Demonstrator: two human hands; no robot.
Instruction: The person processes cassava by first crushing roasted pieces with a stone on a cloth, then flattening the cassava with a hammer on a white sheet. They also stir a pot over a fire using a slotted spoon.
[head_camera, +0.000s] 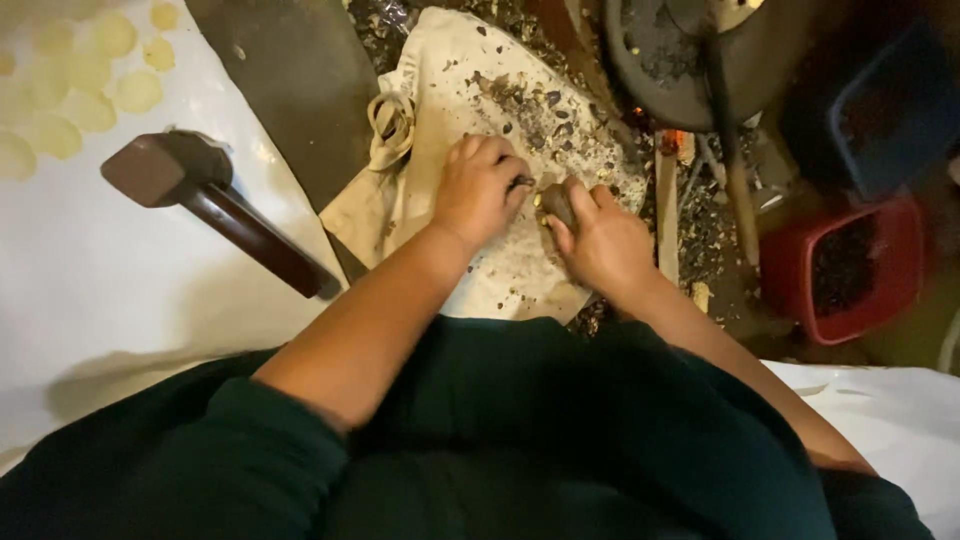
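My left hand (482, 188) and my right hand (600, 240) meet over a cream cloth bag (440, 60) spread on the floor. The right hand grips a small dark, rounded piece (556, 203) with a pale yellow spot at its edge. The left hand's fingers are curled, pinching at a dark shell fragment (521, 182) next to that piece. Dark shell bits (540, 110) are scattered over the cloth beyond the hands.
A brown wooden mallet (200, 190) lies on a white sheet (90, 280) at left, with pale flat yellow discs (90, 75) beyond it. A red tub (850, 270) of dark bits stands at right, a blue container (890, 110) behind it, a dark round pan (670, 60) above.
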